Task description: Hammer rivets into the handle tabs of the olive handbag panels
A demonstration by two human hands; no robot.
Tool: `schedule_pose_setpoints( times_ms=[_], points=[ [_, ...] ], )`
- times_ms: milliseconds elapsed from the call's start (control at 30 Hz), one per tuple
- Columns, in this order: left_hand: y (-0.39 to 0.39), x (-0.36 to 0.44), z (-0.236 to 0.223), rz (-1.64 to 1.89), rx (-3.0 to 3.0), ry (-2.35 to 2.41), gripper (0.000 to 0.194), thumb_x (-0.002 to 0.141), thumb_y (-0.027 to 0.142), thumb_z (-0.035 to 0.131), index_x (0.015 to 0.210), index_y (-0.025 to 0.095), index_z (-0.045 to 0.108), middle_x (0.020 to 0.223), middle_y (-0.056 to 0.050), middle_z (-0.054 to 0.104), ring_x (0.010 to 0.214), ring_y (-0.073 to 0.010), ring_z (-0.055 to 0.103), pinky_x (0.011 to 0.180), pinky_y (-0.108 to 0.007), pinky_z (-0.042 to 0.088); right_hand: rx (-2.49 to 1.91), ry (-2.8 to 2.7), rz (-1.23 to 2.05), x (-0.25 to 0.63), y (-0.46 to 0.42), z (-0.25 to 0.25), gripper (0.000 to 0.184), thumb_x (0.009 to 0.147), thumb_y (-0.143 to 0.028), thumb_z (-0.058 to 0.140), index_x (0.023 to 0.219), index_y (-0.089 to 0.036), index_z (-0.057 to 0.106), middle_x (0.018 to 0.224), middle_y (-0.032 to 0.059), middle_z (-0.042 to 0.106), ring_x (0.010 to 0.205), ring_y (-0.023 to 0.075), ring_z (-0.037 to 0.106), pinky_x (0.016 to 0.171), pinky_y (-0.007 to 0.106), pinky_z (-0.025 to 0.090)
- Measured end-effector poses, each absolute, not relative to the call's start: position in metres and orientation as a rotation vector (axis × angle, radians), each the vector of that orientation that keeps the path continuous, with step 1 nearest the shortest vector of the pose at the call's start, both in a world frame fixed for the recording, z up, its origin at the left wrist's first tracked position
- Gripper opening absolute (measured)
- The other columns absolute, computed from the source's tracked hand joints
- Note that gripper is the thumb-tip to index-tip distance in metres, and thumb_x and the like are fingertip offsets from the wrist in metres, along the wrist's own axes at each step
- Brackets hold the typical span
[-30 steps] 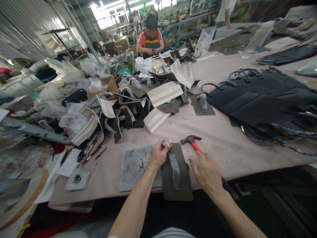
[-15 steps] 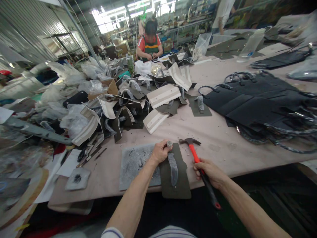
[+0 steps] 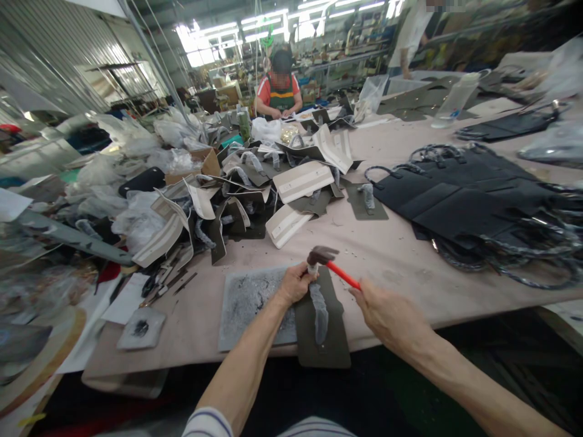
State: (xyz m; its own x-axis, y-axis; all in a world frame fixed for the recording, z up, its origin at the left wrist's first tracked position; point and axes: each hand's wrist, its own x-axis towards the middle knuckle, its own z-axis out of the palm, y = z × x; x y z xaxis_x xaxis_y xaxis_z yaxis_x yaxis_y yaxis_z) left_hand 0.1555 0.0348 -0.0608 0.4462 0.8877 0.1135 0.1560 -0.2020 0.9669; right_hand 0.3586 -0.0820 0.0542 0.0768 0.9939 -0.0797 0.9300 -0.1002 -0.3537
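My left hand point(image 3: 295, 283) is closed round a short upright metal punch point(image 3: 312, 268) at the far end of a dark olive panel point(image 3: 334, 328). A wrapped handle point(image 3: 320, 312) covered in clear plastic runs along that panel. My right hand point(image 3: 385, 309) grips a claw hammer point(image 3: 344, 275) with an orange-red shaft. The hammer's head is at the top of the punch, touching it or just above. Beneath the left wrist and the panel's left edge lies a grey, scuffed slab point(image 3: 250, 303); the punch's lower tip is hidden by my fingers.
Beyond my hands lies a heap of olive panels with pale backs point(image 3: 303, 181). Black bag pieces point(image 3: 455, 194) with braided handles are stacked at right. Hand tools point(image 3: 168, 279) and a small plastic-wrapped block point(image 3: 141, 328) sit at left. A person point(image 3: 279, 91) works across the table.
My right hand has swung the hammer up and left, bringing its head from the table beside the panel onto or just over the punch. My left hand has stayed nearly in place.
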Motion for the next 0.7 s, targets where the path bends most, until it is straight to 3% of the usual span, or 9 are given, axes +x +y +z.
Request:
schedule_pose_setpoints(
  times_ms=[100,300,467,567,700],
  points=[
    [0.034,0.154,-0.063,0.88,1.656,0.919,0.011,0.084,0.022,0.06,0.087,0.018,0.069,0.08,-0.002,0.069,0.076,-0.0171,0.062,0.075,-0.027,0.049,-2.126,-2.002,0.466,0.364,-0.079,0.077,0.029,0.098,-0.044,0.042,0.078,-0.024,0.045,0.053,-0.0005,0.049,0.043,0.0143,0.039,0.05,0.03,0.016],
    [0.035,0.154,-0.069,0.872,1.672,0.903,0.015,0.086,0.025,0.06,0.094,0.018,0.072,0.084,-0.003,0.071,0.079,-0.0176,0.063,0.078,-0.027,0.051,-1.79,-1.561,0.023,0.356,-0.081,0.096,0.042,0.101,-0.056,0.024,0.08,-0.024,0.043,0.056,0.0019,0.052,0.047,0.0162,0.048,0.052,0.029,0.03],
    [0.035,0.156,-0.069,0.855,1.694,0.933,0.015,0.085,0.025,0.06,0.092,0.018,0.072,0.079,-0.001,0.07,0.074,-0.0174,0.062,0.073,-0.027,0.05,-2.156,-2.071,0.454,0.361,-0.079,0.045,0.03,0.1,-0.043,0.038,0.08,-0.023,0.048,0.055,0.002,0.052,0.043,0.0166,0.045,0.049,0.031,0.017],
    [0.034,0.156,-0.065,0.895,1.683,0.922,0.016,0.085,0.022,0.06,0.096,0.019,0.072,0.084,-0.002,0.072,0.079,-0.0179,0.063,0.077,-0.027,0.051,-2.226,-2.079,0.589,0.371,-0.078,0.037,0.026,0.101,-0.041,0.041,0.085,-0.023,0.051,0.059,0.0023,0.056,0.05,0.0184,0.051,0.051,0.031,0.019],
    [0.033,0.155,-0.061,0.882,1.663,0.918,0.013,0.085,0.021,0.06,0.092,0.019,0.071,0.085,-0.002,0.072,0.08,-0.0182,0.064,0.078,-0.027,0.05,-2.188,-1.929,0.49,0.367,-0.078,0.043,0.027,0.102,-0.04,0.036,0.085,-0.023,0.049,0.059,0.0021,0.057,0.052,0.0198,0.053,0.053,0.031,0.024]
  ],
)
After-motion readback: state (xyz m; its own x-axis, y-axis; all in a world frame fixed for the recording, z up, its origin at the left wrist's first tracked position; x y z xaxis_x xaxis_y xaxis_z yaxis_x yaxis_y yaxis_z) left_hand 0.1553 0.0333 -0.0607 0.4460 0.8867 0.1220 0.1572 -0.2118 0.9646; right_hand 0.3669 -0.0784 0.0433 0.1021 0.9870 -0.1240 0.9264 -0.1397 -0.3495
